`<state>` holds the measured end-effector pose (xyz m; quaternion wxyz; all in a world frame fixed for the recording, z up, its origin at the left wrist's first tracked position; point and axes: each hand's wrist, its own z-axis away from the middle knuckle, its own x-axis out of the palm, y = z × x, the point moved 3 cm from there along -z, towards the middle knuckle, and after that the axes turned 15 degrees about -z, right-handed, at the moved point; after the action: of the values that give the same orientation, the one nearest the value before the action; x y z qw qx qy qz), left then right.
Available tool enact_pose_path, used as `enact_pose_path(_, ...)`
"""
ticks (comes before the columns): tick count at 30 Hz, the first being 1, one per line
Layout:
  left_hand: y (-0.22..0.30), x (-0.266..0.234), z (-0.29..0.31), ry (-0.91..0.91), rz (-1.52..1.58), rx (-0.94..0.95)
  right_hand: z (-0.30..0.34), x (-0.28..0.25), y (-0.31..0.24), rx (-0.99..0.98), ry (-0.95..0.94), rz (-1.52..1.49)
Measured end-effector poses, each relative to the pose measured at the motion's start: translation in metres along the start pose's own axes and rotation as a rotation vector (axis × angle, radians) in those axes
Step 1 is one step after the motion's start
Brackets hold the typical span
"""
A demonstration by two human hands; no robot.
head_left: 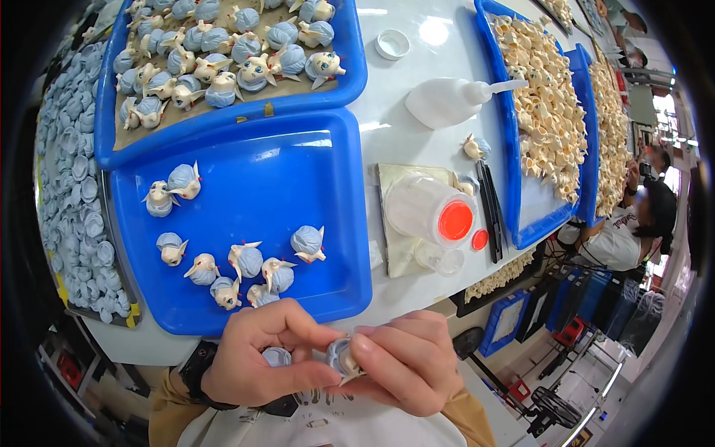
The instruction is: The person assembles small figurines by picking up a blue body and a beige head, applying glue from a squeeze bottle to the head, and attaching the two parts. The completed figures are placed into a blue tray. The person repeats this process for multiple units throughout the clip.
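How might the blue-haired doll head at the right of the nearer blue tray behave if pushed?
The doll head would probably roll unevenly: its hair is rounded, but pointed ears stick out. It may also slide easily, since the blue tray looks glossy.

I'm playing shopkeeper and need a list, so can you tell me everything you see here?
Held doll head: one, cream and blue-grey, bottom middle
Cupped piece: one, blue-grey, just left of it
Other doll heads: many, same colours, left trays, few on table
Loose pieces: many, blue-grey, far left
Cream parts: many, cream, right
Trays: four, blue, left and right
Table: one, white, middle
Squeeze bottle: one, white, upper middle
Round dish: one, whitish, top
Jar: one, clear and red, middle
Pad: one, beige, under jar
Slim tools: probably two, black, right of jar
Co-worker: one clearly, white shirt, right
Background clutter: uncountable, mixed, right
Wristband: one, black, left wrist
Left hand: one, bare, at held head
Right hand: one, bare, same
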<state>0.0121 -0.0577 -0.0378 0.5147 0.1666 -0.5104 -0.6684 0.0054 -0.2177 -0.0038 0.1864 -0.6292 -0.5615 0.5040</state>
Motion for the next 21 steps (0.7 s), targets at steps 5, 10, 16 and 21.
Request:
enact_pose_path(5,0.010,-0.002,0.007,0.097,-0.370,0.208,-0.002,0.004,-0.005,-0.025,-0.103,0.074)
enact_pose_path(10,0.012,-0.015,0.007,-0.158,-0.495,0.155,0.007,0.012,-0.004,-0.008,-0.048,-0.001)
enact_pose_path(16,0.018,-0.020,0.020,0.801,-0.391,0.347,0.008,0.030,0.011,0.244,-0.073,0.205)
enact_pose_path(21,0.030,0.002,0.007,0.580,-0.975,0.423,0.005,0.029,0.008,0.331,-0.004,0.134)
